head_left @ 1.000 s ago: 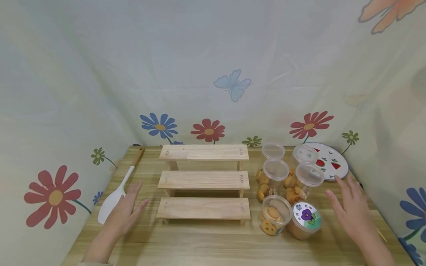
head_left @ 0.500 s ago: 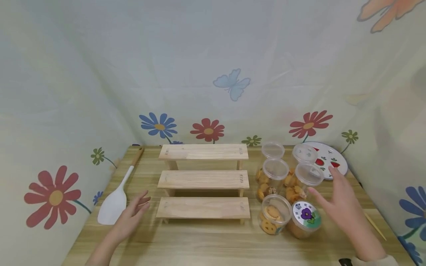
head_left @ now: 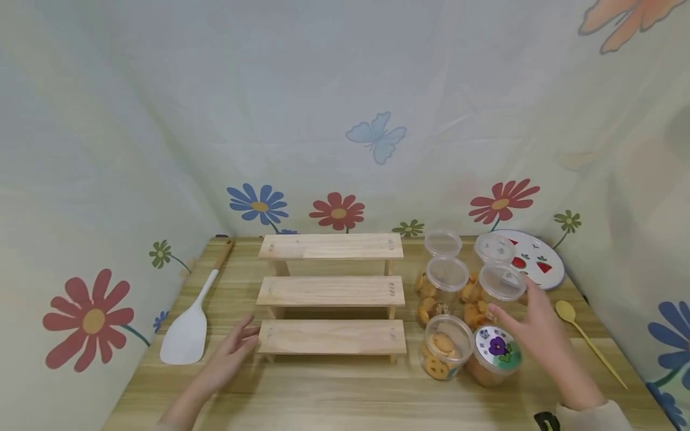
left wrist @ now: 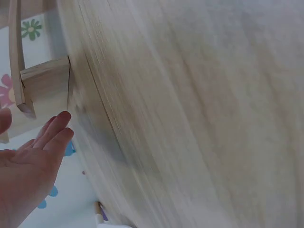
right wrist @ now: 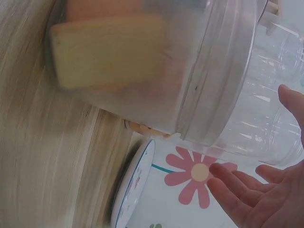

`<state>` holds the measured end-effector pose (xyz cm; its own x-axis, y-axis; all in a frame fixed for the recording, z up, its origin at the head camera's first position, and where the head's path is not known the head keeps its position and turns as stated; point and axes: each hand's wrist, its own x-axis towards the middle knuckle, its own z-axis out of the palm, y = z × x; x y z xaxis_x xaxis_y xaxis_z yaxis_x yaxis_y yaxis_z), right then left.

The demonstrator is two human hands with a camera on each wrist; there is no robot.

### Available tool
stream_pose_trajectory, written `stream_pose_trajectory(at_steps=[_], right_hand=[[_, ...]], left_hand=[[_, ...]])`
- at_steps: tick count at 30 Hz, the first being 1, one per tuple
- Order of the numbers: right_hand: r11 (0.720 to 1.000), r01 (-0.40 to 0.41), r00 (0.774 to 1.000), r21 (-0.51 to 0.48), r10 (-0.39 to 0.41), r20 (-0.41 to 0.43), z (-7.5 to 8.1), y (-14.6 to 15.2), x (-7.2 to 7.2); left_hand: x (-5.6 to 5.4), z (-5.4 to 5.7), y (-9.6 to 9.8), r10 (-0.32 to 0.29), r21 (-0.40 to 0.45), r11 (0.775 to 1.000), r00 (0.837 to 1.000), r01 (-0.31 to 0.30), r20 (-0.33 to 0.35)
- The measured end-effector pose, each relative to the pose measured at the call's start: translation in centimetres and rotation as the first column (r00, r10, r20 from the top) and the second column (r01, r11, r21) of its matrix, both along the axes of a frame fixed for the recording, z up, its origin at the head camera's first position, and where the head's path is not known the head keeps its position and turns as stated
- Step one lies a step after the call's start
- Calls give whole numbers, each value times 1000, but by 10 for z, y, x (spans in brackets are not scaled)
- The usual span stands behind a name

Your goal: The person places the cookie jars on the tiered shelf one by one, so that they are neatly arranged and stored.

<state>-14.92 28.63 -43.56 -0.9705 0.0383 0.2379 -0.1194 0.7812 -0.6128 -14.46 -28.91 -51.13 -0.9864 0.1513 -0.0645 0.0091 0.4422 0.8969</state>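
My left hand (head_left: pixel 230 353) is beside the left end of the lowest step of a wooden three-step display stand (head_left: pixel 330 337); in the left wrist view its fingers are extended near the stand's leg (left wrist: pixel 47 85). At the right, my right hand (head_left: pixel 541 335) reaches toward a clear jar of cookies (head_left: pixel 501 283), thumb and fingers spread at its side; whether they touch is unclear. Just in front of that jar stands a jar with a purple-flower lid (head_left: pixel 497 349). In the right wrist view a jar with a yellow biscuit (right wrist: pixel 109 52) looms close, apart from the fingers.
Left of the jars is another cookie jar (head_left: pixel 445 350), with several more behind. A fruit-patterned plate (head_left: pixel 550 278) lies at the back right, and a yellow spoon (head_left: pixel 590 344) near the right edge. On the left lies a white spatula (head_left: pixel 185 335) with a wooden handle.
My left hand has moved right, off the spatula and up to the stand. My right hand has moved left to the jars, uncovering the yellow spoon. The jars stay put.
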Motion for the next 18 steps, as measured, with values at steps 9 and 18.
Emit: stream_pose_trajectory(at_steps=[9,18], right_hand=[[1000,26,998,4,-26,52,0,-3,-1],[999,46,996,-16,-45,73,0,-5,-2]], left_hand=[[-7,-6,6,-17,-19,1000,1000,17,0],[-6,-8,9,-11,-6,1000,1000,11,-13]])
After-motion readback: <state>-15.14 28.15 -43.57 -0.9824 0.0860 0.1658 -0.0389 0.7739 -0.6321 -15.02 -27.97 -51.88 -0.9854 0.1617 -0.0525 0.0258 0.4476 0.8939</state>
